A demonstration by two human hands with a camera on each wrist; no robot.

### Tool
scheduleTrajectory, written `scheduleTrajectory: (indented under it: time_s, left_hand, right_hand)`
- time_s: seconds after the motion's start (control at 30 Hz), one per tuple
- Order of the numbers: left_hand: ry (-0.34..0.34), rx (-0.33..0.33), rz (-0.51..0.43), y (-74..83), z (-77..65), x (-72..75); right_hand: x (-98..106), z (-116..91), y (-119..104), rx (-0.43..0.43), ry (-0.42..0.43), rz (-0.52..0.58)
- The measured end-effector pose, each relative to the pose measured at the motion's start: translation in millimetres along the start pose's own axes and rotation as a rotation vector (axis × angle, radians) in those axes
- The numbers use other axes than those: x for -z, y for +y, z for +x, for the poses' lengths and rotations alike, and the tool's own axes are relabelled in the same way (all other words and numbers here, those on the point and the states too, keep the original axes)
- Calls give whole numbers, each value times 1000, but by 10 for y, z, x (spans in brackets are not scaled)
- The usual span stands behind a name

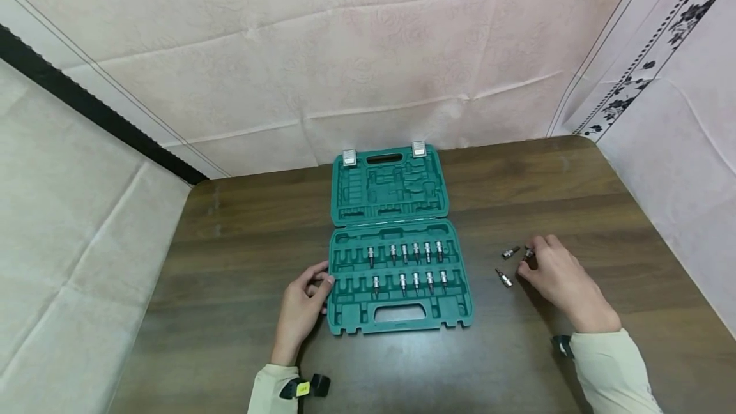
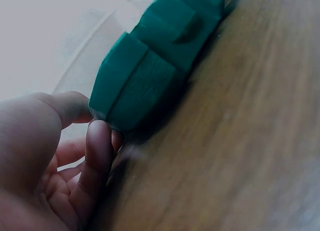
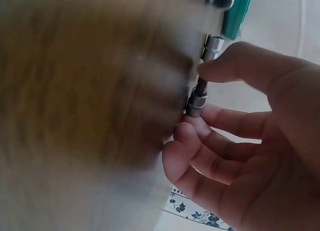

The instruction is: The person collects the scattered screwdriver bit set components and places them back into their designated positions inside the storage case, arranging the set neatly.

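Observation:
An opened green plastic tool case [image 1: 400, 318] lies on the table, with several bit sockets [image 1: 416, 283] standing in two rows in its lower half. My left hand [image 1: 303, 305] holds the left side of that half; the left wrist view has the thumb and a finger [image 2: 75, 105] at the case's side wall [image 2: 142, 86]. Right of the case, my right hand [image 1: 560, 280] pinches a bit socket [image 3: 197, 102] between thumb and fingertips, low over the wood. Beside those fingers lie a dark-tipped bit socket [image 1: 510, 252] and another bit socket [image 1: 504, 278].
The case's lid [image 1: 391, 193] leans open toward the back, its two silver latches [image 1: 418, 149] uppermost. A brown wooden table [image 1: 241, 312] carries everything. Pale cloth [image 1: 356, 50] hangs behind the table, with more at both sides. A dark band [image 1: 103, 107] runs along the left cloth.

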State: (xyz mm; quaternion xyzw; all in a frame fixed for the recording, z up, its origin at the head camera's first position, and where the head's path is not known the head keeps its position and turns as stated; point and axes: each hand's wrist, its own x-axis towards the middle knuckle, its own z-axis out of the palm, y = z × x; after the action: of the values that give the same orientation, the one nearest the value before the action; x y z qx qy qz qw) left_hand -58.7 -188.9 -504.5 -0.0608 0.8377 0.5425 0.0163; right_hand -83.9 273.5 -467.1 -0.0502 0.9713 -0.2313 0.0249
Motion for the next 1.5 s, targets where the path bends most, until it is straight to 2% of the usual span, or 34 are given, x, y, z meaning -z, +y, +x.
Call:
scheduleTrajectory:
  time_s: [0.27,0.6,0.9,1.1,1.3,1.5]
  left_hand:
    - [-3,1,1,-14,3,-16]
    - [0,-4,-9,20,26,3]
    - [0,-5,10,52,36,5]
    - [0,-8,18,42,40,7]
    - [-5,2,-17,19,15,7]
    - [-9,0,-22,9,4,7]
  right_hand:
    - [25,-27,-20,12,60,16]
    - [74,-93,-340,28,121,71]
    - [59,-117,-575,88,188,119]
    - [34,-128,-698,93,185,140]
    - [-22,-141,-789,112,182,134]
    - [-56,-147,-900,139,152,135]
